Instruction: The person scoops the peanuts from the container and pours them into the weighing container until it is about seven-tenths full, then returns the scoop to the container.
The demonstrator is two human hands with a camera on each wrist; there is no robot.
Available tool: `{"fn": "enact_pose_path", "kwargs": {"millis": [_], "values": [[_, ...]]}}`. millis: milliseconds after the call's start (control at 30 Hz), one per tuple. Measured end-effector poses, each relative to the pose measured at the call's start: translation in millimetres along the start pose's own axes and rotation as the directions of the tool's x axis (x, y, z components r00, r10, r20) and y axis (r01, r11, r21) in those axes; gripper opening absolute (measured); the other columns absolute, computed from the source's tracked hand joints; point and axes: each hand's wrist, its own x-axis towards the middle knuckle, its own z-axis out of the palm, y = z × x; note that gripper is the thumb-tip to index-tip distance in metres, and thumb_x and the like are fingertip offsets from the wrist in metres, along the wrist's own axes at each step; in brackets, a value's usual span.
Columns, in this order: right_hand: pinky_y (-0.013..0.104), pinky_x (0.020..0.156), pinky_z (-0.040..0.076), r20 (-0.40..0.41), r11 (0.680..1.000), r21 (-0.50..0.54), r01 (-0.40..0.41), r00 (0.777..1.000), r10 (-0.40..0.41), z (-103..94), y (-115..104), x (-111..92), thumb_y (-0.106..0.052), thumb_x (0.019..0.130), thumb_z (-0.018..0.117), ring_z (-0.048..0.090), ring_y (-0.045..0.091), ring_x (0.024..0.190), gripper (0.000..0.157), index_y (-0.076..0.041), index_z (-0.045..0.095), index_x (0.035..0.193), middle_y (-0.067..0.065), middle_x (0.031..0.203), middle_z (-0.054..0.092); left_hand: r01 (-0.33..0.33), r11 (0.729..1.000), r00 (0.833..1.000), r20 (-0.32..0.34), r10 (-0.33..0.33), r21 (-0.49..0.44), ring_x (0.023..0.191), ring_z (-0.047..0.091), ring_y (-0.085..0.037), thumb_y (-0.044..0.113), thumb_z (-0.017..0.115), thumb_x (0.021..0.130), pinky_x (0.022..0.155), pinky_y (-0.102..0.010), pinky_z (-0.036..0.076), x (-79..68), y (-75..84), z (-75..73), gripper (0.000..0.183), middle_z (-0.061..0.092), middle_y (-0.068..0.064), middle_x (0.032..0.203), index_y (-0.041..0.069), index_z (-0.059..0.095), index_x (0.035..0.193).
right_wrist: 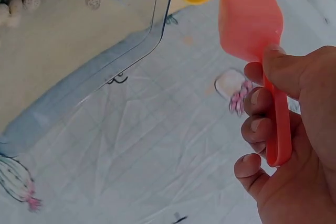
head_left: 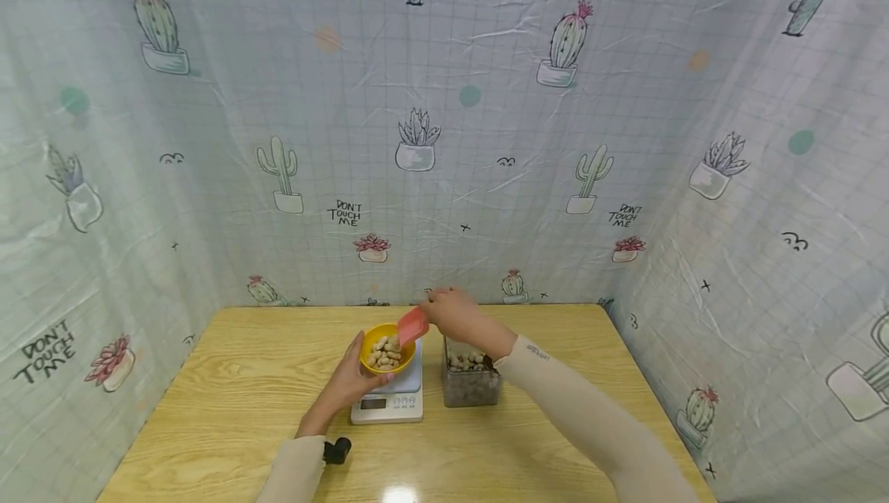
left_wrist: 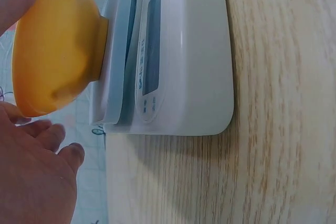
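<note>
Farthest left, your left hand (head_left: 349, 379) grasps the yellow bowl (left_wrist: 58, 45), fingers on its left side and thumb near its front. The bowl, part filled with unshelled peanuts (head_left: 386, 356), sits on the platform of the white digital kitchen scale (left_wrist: 205, 56), whose display faces you. The scale stands just left of the middle of the wood-grain table (head_left: 229, 395), well in from the left edge. Over the bowl's right side tilts the red plastic scoop (right_wrist: 252, 19), blade downward; you grasp its handle in your right hand (head_left: 454, 314), near the table's far edge. Beside the scale, right of the table's middle, stands the clear container (head_left: 472, 391), with more peanuts inside, partly hidden beneath your right forearm.
</note>
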Motion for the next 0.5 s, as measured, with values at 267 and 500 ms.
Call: {"fn": "enact_pose_path", "kwargs": {"millis": [267, 500], "values": [[0.033, 0.079, 0.052, -0.177, 0.968, 0.250, -0.030, 0.981, 0.076, 9.5, 21, -38, -0.027, 0.100, 0.058, 0.062, 0.016, 0.086, 0.017, -0.018, 0.067, 0.111, -0.002, 0.093, 0.065, -0.049, 0.999, 0.997, -0.062, 0.050, 0.015, 0.148, 0.015, -0.049, 0.043, 0.078, 0.082, 0.114, -0.066, 0.023, -4.7, 11.9, -4.3, 0.115, 0.000, -0.021, 0.165, 0.006, 0.001, 0.159], [0.033, 0.077, 0.052, -0.262, 0.920, 0.386, -0.071, 0.947, 0.184, 19.1, 31, -71, -0.022, 0.099, 0.060, 0.062, 0.016, 0.089, 0.020, -0.014, 0.067, 0.116, -0.001, 0.097, 0.066, -0.148, 0.989, 0.982, -0.116, 0.148, 0.009, 0.149, 0.016, -0.046, 0.039, 0.073, 0.086, 0.112, -0.069, 0.024, -10.0, 36.5, -8.2, 0.105, 0.001, -0.013, 0.167, 0.019, 0.002, 0.160]]}}
